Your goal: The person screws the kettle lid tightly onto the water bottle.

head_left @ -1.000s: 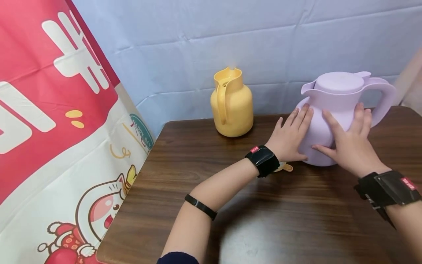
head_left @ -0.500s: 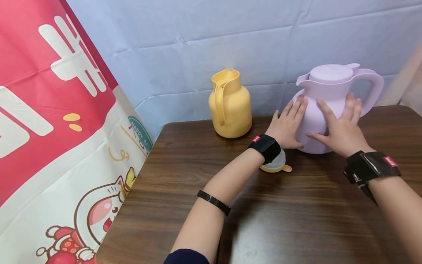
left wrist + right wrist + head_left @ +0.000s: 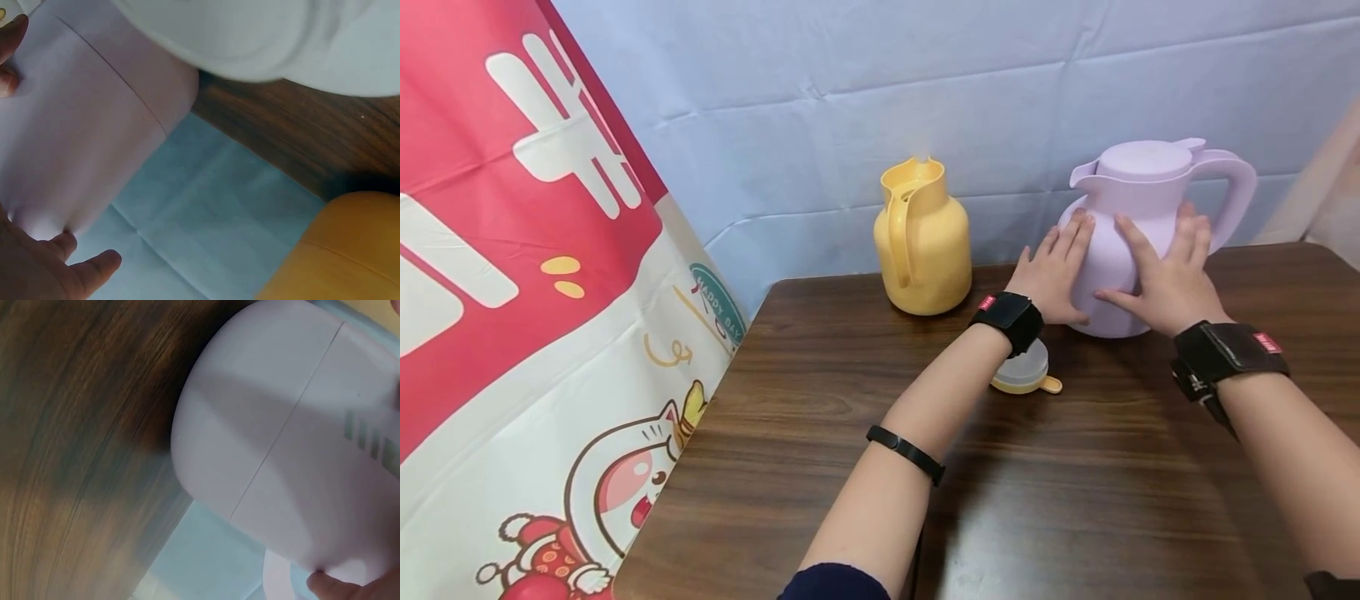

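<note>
A lilac jug [image 3: 1105, 267] with a lid, a spout and a loop handle stands upright near the table's back edge. My left hand [image 3: 1047, 279] lies against the jug's left side with fairly straight fingers. Across its near side spreads my right hand [image 3: 1178, 287], thumb and fingers apart. In the left wrist view, fingertips of the left hand [image 3: 44, 269] touch the jug's pale wall [image 3: 94, 119]. Grey stripes mark the jug [image 3: 281, 425] in the right wrist view, where a right-hand finger [image 3: 334, 587] rests on it.
An open-topped yellow jug [image 3: 928, 250] stands left of the lilac one, close to the cloth backdrop [image 3: 820, 183]. Beneath my left wrist sits a small round translucent container [image 3: 1028, 367] with a yellow tab. Brown wooden table [image 3: 820, 400] extends in front; a printed cloth [image 3: 535, 333] hangs at left.
Both hands have moved away from me and slightly left with the lilac jug, now nearer the backdrop. More of the small round container shows under my left wrist.
</note>
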Action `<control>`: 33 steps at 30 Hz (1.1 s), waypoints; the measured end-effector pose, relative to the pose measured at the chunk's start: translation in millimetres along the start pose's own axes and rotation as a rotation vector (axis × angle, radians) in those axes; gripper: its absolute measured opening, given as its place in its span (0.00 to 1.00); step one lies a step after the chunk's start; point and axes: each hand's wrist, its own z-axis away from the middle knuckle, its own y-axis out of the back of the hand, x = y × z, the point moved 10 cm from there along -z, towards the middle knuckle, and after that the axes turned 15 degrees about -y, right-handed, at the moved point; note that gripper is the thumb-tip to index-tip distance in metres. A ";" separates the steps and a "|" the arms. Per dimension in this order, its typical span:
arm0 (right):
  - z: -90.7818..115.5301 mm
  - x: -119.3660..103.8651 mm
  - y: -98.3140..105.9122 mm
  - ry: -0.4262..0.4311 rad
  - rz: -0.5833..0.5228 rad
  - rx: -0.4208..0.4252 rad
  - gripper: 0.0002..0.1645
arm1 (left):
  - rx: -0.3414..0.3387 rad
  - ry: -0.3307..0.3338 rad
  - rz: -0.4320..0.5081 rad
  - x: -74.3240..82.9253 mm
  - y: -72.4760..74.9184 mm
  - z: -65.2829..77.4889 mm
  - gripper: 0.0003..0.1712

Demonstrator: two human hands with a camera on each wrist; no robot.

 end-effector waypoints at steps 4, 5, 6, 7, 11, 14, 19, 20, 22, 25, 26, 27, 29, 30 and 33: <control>-4.8 0.0 -2.4 -0.003 -0.002 -0.014 0.61 | -0.011 0.013 0.003 -4.7 -2.4 -4.8 0.80; -6.0 0.0 -3.2 -0.004 0.000 -0.018 0.61 | -0.014 0.017 0.007 -5.5 -2.9 -5.5 0.80; -7.2 0.2 -4.2 -0.008 -0.001 -0.025 0.61 | -0.018 0.021 0.008 -6.2 -3.5 -6.1 0.80; -8.5 0.6 -5.4 -0.013 0.002 -0.031 0.61 | -0.022 0.025 0.009 -7.0 -4.0 -6.4 0.80; -14.0 2.0 -10.1 -0.028 0.026 -0.041 0.61 | -0.031 0.047 0.017 -9.8 -5.0 -6.8 0.80; -17.5 1.6 -12.1 -0.027 0.043 -0.035 0.61 | -0.034 0.065 0.024 -11.9 -5.3 -7.0 0.81; -21.3 -0.2 -13.4 -0.033 0.064 -0.036 0.61 | -0.033 0.084 0.038 -14.7 -6.5 -8.4 0.81; -21.9 -0.5 -13.8 -0.037 0.067 -0.039 0.61 | -0.032 0.087 0.041 -15.3 -7.0 -8.9 0.81; -22.8 -1.2 -14.3 -0.042 0.071 -0.043 0.60 | -0.029 0.091 0.045 -16.4 -7.7 -9.8 0.81; -24.1 -2.0 -15.3 -0.048 0.072 -0.045 0.60 | -0.025 0.097 0.053 -17.6 -7.2 -11.0 0.82; -24.5 -2.1 -15.6 -0.048 0.072 -0.044 0.60 | -0.023 0.099 0.058 -17.8 -6.6 -11.1 0.81; -25.0 -2.0 -15.8 -0.049 0.073 -0.042 0.60 | -0.022 0.102 0.064 -17.9 -5.6 -10.9 0.81; -25.1 -1.6 -15.7 -0.052 0.077 -0.039 0.60 | -0.020 0.104 0.084 -17.6 -3.3 -11.2 0.81; -25.5 -0.8 -15.4 -0.054 0.079 -0.037 0.60 | -0.020 0.104 0.094 -17.3 -2.5 -11.7 0.81; -25.1 1.0 -13.9 -0.061 0.087 -0.034 0.60 | -0.021 0.100 0.116 -15.8 -0.3 -13.0 0.81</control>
